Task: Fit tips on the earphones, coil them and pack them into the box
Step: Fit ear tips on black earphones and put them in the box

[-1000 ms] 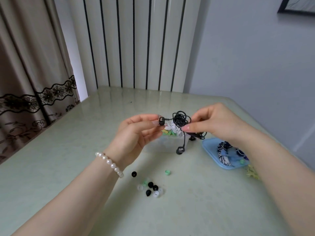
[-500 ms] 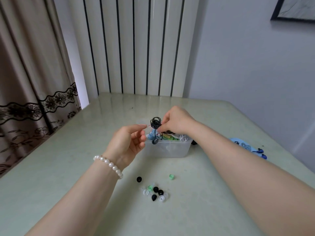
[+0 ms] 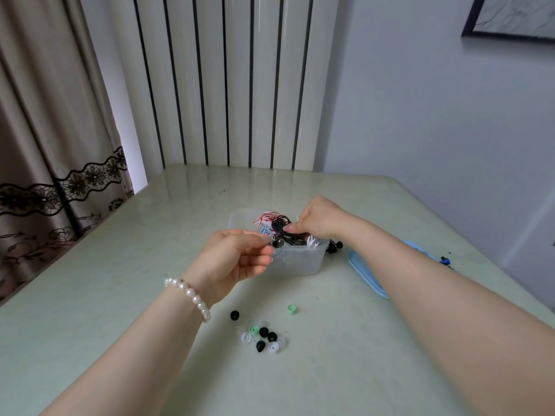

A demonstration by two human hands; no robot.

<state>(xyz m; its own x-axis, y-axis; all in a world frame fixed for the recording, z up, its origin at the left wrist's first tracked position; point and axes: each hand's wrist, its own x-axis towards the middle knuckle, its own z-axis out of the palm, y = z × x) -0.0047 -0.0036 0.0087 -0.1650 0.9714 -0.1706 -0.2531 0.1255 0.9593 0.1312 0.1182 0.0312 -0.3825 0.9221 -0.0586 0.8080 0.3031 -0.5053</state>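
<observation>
A clear plastic box stands mid-table with red, white and blue earphone cables inside. Over its open top my right hand pinches a coiled bundle of black earphones, which sits low in the box. My left hand is at the box's near left corner, fingertips pinching a black earbud of that same set. Loose ear tips in black, white and green lie in a small heap on the table near me, with a single green tip apart.
A blue lid lies right of the box, partly under my right forearm. Black earbuds lie just behind the box's right side. A blue-tipped item lies farther right. Curtain at left, radiator wall behind.
Both hands carried the black coiled earphones away from me and down into the box. The camera tilted up, so the table and tips sit lower in view.
</observation>
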